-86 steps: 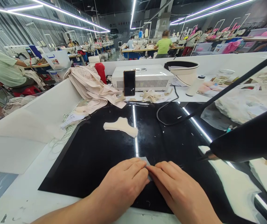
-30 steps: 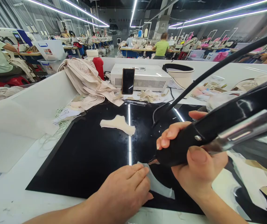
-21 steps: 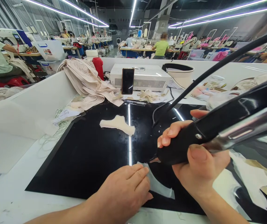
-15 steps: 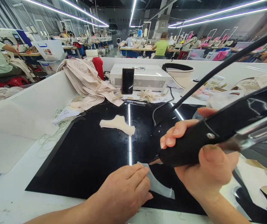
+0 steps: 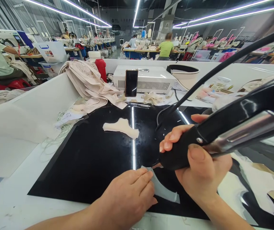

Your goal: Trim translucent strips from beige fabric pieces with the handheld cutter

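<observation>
A narrow, curved, pale grey strip of thin material (image 5: 165, 189) lies on the black work surface (image 5: 84, 163). My left hand (image 5: 129, 193) presses on its upper end, fingers bunched together. My right hand (image 5: 204, 169) is wrapped round a black corded handheld tool (image 5: 180, 153) with a silver lever (image 5: 249, 131) along its side. The tool's small copper-coloured tip (image 5: 157, 165) points toward the strip's upper end, close to my left fingertips; I cannot tell whether they touch. Farther back lies a cream fabric piece (image 5: 121, 126), apart from both hands.
Cut white and tan pieces (image 5: 259, 182) lie at the right. Behind stand a phone (image 5: 131, 83), a vented white box (image 5: 151, 78), a red bottle (image 5: 101, 69) and draped beige fabric (image 5: 86, 83). A thick black cable (image 5: 206, 78) crosses the right side. Other people work beyond the partition.
My right hand and the tool have shifted a little left, and the tool's silver lever shows more. My left hand and the grey strip have stayed nearly still.
</observation>
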The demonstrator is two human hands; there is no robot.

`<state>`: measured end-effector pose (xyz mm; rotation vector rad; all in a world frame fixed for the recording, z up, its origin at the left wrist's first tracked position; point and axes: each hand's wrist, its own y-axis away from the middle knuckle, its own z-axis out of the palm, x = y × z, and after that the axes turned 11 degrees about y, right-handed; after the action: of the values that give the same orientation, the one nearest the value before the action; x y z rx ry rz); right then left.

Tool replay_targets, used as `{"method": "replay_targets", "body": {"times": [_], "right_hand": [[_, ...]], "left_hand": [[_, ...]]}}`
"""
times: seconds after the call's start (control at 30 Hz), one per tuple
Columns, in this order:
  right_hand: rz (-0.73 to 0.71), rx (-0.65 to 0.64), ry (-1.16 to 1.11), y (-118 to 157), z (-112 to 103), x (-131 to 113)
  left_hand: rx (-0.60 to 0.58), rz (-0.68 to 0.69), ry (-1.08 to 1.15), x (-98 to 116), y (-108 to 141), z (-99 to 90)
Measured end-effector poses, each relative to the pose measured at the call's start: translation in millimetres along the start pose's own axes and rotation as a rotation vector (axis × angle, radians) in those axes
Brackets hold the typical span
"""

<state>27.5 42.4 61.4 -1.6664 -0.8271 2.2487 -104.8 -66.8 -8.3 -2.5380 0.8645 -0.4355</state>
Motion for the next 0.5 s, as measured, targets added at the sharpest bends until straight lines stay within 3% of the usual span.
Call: {"method": "replay_targets", "body": {"times": [0.23,0.5], "right_hand": [[0.006,-0.021,-0.075,-2.4,5.3,1.5],[0.023,-0.012,-0.044,-0.7,9.1,2.0]], "left_hand": [[0.073,0.021,-0.039,0.2,-1.1,0.8],[0.056,0.056,-0.069,2.2,-3.0,3.7]]}}
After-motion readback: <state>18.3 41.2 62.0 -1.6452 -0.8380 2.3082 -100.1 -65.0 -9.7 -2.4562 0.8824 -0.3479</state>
